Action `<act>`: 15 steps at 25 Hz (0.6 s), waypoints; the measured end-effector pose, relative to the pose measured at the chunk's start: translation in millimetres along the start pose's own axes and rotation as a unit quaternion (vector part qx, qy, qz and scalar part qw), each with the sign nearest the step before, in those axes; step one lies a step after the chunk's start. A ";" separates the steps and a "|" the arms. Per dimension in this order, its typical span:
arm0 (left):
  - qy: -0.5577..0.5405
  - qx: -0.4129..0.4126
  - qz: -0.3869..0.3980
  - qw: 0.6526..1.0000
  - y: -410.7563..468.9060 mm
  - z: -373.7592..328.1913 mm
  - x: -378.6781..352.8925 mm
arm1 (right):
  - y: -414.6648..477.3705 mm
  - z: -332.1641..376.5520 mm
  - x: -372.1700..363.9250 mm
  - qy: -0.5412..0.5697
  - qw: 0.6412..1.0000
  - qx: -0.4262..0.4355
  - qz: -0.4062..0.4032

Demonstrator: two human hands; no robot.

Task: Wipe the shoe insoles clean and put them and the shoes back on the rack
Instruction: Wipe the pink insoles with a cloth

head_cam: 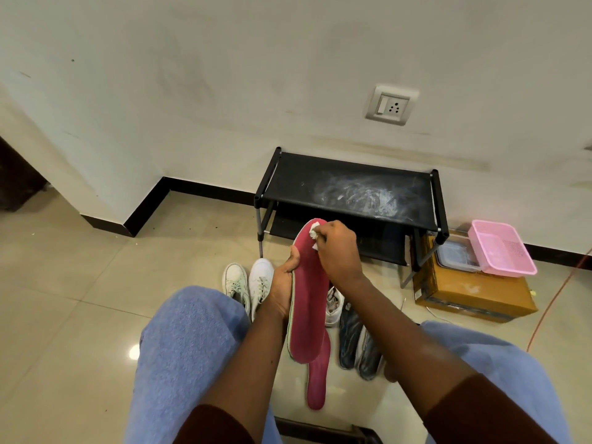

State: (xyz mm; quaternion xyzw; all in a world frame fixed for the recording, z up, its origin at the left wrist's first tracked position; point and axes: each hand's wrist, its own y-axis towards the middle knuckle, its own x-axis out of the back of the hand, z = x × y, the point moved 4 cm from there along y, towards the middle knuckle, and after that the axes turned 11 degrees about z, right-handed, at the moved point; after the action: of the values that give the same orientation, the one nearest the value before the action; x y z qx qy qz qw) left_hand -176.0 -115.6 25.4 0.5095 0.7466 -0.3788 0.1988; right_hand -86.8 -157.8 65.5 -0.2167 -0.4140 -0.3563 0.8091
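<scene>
Knees [192, 347] in blue jeans fill the near edge, with both forearms reaching out between them. Step in hand is wiping, and we judge the task early-to-mid. Left hand [283, 283] grips the left edge of a red insole [307, 309], fingers curled round it, holding it up lengthwise with the toe end far. Right hand [336, 248] pinches a small white wipe [315, 229] and presses it on the toe end. Next move likely calls for dragging the wipe down toward the heel. The insole looks thin and should flex, so back it behind the stroke. Second insole [317, 386], also red, shows below the first. We can't tell if it lies on the floor or hangs from the same grip. We count 2 insoles. White shoes [261, 278]: 3 visible, two left of the held insole and one behind it on the right; a fourth may be hidden. Dark shoes [350, 338]: 2, right and near. Rack [349, 187]: 1, black, two tiers, far against the wall, top shelf smeared with white dust. All visible shoes sit on the floor on the near side of the rack. Right of the rack is 1 box [471, 293], with 1 pink basket [499, 248] and 1 clear tub [455, 256] on it.
</scene>
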 end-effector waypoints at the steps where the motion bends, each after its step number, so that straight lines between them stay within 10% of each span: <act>1: -0.004 0.003 0.003 1.000 0.2 -0.1 -0.4 | 3.5 -1.4 1.6 -0.009 1.000 -0.002 -0.011; 15: -0.036 -0.021 -0.041 0.998 5.3 0.8 17.6 | -56.4 17.1 -22.8 0.037 0.993 0.093 0.056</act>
State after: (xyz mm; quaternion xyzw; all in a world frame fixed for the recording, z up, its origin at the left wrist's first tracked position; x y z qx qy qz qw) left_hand -178.3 -104.4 11.0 0.4603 0.7671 -0.3887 0.2203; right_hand -147.4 -174.5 59.4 -0.1505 -0.4022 -0.2779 0.8593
